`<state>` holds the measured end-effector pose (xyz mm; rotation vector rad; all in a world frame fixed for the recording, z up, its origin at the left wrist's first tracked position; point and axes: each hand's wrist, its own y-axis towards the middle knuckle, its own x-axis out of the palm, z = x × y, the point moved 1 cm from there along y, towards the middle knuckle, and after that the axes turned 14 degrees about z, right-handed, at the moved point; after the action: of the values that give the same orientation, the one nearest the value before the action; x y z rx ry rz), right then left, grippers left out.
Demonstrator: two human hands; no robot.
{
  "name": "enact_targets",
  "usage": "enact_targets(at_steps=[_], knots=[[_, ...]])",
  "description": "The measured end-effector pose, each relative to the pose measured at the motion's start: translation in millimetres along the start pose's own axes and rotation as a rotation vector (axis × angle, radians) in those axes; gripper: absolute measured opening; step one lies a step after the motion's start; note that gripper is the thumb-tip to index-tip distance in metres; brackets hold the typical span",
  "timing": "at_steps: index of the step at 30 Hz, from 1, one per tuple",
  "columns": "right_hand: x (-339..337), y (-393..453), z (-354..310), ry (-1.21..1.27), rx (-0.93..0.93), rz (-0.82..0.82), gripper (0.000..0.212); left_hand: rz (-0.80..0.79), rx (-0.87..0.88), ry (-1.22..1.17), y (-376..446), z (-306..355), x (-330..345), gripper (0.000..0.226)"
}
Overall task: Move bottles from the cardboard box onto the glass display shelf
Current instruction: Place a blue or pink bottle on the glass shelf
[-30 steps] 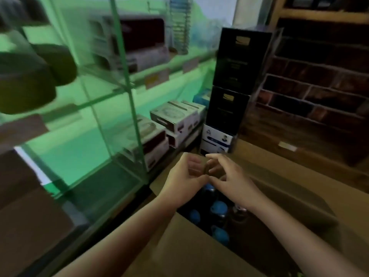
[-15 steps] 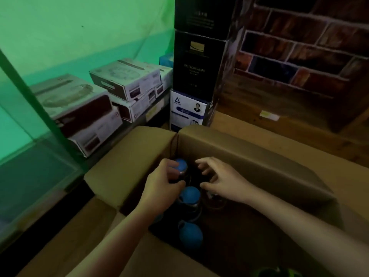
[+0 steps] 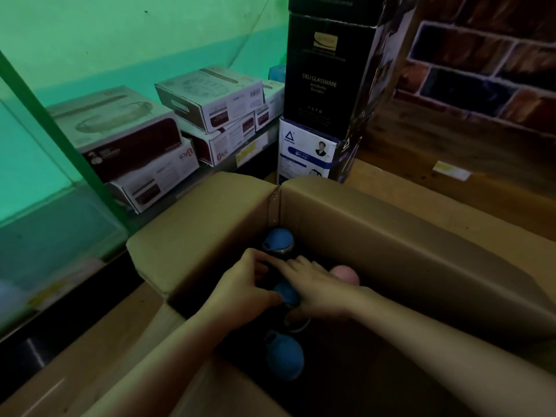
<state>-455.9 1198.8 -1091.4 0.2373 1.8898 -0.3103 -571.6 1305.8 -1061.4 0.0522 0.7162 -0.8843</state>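
Both hands are inside the open cardboard box (image 3: 391,224). The left hand (image 3: 240,291) and the right hand (image 3: 319,288) meet over a blue-capped bottle (image 3: 288,293), with their fingers curled around its cap. Another blue cap (image 3: 278,240) stands in the far corner of the box, a third blue cap (image 3: 284,355) lies nearer the person, and a pink cap (image 3: 346,273) shows just behind the right hand. White product boxes (image 3: 207,97) are stacked on the low shelf at the left, and a black box marked DELI GLASSWARE (image 3: 319,70) stands behind the cardboard box.

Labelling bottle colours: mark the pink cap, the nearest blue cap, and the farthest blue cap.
pink cap (image 3: 346,273), head view, its top.
nearest blue cap (image 3: 284,355), head view, its dome.
farthest blue cap (image 3: 278,239), head view, its top.
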Motion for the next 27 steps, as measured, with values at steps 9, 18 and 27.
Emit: enact_targets(at_steps=[9, 18, 27], knots=[[-18, -9, -13, -0.006, -0.024, 0.007, 0.085, 0.019, 0.085, 0.071, -25, 27, -13, 0.075], [-117, -22, -57, 0.151, -0.106, 0.201, 0.081, 0.103, 0.139, 0.048, -45, 46, -38, 0.093], [-210, -25, -122, 0.187, -0.222, 0.363, 0.085, 0.299, 0.353, -0.175, -68, 82, -103, 0.077]])
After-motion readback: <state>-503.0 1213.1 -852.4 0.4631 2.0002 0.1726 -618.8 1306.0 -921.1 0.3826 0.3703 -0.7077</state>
